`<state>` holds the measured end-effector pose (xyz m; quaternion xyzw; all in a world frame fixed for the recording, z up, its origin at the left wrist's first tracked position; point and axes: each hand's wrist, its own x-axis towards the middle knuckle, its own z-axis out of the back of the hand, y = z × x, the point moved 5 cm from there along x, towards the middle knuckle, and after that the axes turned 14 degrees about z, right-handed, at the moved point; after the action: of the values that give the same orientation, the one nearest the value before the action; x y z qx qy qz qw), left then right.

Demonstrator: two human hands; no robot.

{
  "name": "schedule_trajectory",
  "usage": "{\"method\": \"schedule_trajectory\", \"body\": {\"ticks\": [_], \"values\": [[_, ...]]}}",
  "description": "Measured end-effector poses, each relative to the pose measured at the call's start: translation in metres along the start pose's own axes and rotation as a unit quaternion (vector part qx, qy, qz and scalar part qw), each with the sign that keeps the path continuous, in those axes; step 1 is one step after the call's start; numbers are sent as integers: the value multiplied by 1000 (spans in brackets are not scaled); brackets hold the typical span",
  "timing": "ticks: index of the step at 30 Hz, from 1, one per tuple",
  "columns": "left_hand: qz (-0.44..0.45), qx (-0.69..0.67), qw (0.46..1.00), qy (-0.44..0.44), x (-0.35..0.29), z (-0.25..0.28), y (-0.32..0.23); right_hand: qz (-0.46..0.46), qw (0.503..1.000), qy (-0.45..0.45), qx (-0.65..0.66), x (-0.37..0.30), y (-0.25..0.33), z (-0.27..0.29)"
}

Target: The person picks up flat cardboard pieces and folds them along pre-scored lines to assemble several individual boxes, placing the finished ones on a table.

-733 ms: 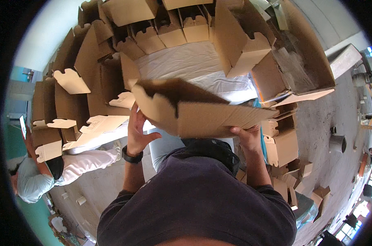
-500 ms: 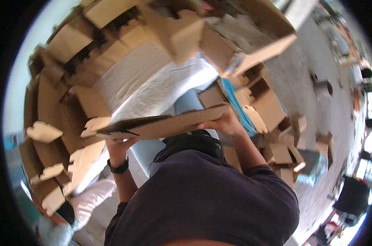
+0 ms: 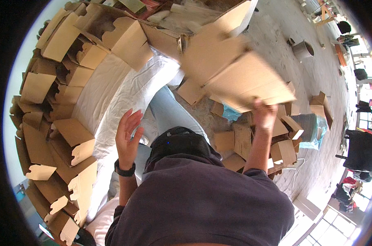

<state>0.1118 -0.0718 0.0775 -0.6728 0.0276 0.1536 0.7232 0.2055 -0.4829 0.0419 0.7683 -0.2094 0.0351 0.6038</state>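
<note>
My right hand, off to the right, grips the lower edge of a brown cardboard box. Two broad panels of the box show, with a crease between them; its far part is smeared by motion. Raised in front of my body, my left hand holds nothing, its fingers apart. White cloth lies beyond that hand, alongside rows of cardboard boxes with their flaps standing open.
Loose cardboard boxes are piled on the floor to my right, near a bundle in clear bluish plastic. Farther off lies a grey bucket-like container. A large open box stands ahead.
The cardboard box has swung from in front of me, where both hands held it, to the far right in my right hand. My left hand has let go of it.
</note>
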Motion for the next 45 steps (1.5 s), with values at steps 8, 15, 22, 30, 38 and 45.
{"method": "schedule_trajectory", "body": {"ticks": [8,15,22,30,38,45], "values": [[61,-13,997,49,-4,-4,21,175,789,-203,-553,16,9,100],[74,-21,996,44,-8,0,26,200,623,166,-738,-38,-124,84],[114,8,993,39,-12,-5,30,65,655,212,-722,-43,-206,96],[140,19,989,33,-9,-16,37,-89,658,314,-678,-25,-263,124],[159,38,985,60,-5,-37,42,-198,645,309,-670,8,-298,150],[163,80,982,60,0,-43,40,-228,529,326,-750,62,-244,102]]}}
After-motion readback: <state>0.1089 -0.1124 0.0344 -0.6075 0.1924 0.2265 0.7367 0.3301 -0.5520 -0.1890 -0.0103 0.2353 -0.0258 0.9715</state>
